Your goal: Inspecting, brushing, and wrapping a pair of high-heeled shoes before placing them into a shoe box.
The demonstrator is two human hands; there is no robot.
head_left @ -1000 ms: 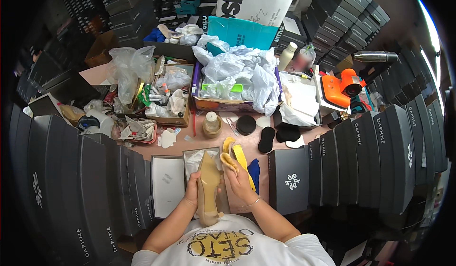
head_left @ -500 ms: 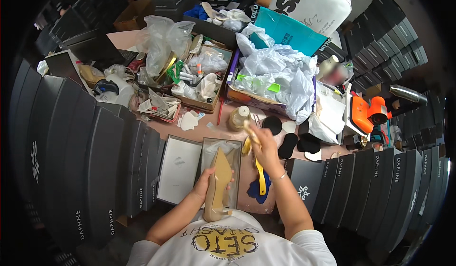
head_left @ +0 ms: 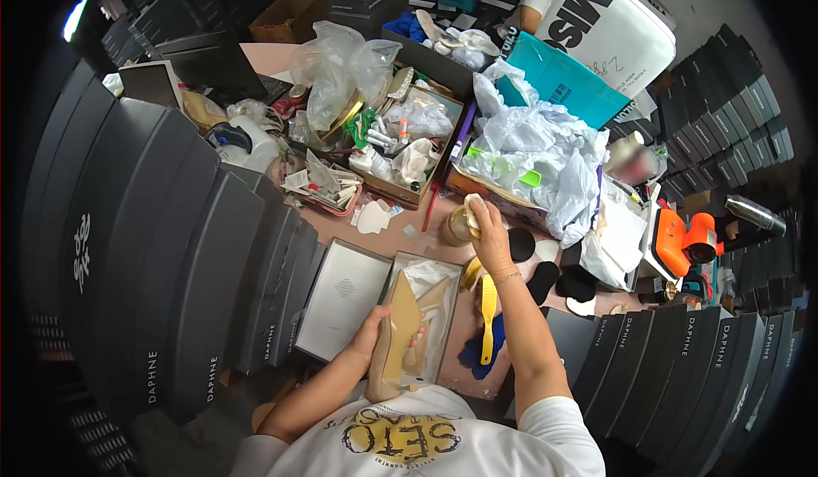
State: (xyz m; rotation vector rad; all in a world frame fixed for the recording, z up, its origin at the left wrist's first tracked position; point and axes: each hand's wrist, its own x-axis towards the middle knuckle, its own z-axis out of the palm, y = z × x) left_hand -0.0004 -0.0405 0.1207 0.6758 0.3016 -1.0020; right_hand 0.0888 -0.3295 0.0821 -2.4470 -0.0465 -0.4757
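My left hand (head_left: 370,334) is closed around a beige high-heeled pump (head_left: 396,328), held sole up with its toe pointing away from me. Beneath it an open shoebox (head_left: 449,307) holds white tissue paper and a second beige shoe (head_left: 432,298). Its pale lid (head_left: 342,294) lies to the left. My right hand (head_left: 492,237) pinches a small cream cloth or pad (head_left: 474,204) against the top of a squat, cloudy bottle (head_left: 456,228). Right of the shoebox lie a yellow brush (head_left: 488,319) and a dark blue cloth (head_left: 482,356).
Stacked dark shoeboxes (head_left: 183,255) wall me in on the left, with more boxes (head_left: 673,358) to the right. A carton of white plastic bags (head_left: 537,149) and a box of small supplies (head_left: 400,158) stand beyond. Black pads (head_left: 544,281) and an orange device (head_left: 686,243) sit at right.
My right hand has brought the cream cloth onto the bottle's top. My left hand still holds the pump sole up. The whole view has shifted a little.
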